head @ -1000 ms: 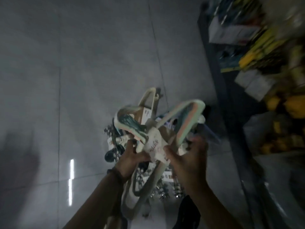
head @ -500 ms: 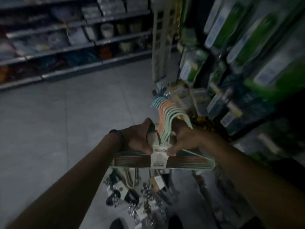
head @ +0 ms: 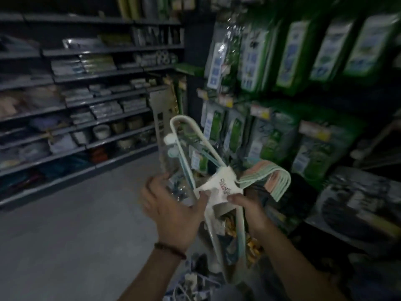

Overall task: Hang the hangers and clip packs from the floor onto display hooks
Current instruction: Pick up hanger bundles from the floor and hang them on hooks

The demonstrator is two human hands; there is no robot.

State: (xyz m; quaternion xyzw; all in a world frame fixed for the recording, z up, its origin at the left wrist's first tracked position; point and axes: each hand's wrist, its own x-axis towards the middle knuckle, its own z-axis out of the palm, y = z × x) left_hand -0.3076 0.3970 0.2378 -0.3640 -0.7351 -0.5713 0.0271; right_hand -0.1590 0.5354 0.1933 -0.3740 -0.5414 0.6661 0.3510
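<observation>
1. Currently, head view: hanger bundle [head: 217,177] held at chest height in front of the display rack [head: 303,105], banded by a white label [head: 221,187].
2. Right hand [head: 249,211] pinches the label's lower edge, closed on the bundle.
3. Left hand [head: 173,205] is spread open, fingertips touching the label's left side; blurred.
4. More packs [head: 195,276] lie on the floor [head: 76,224] below the bundle.
</observation>
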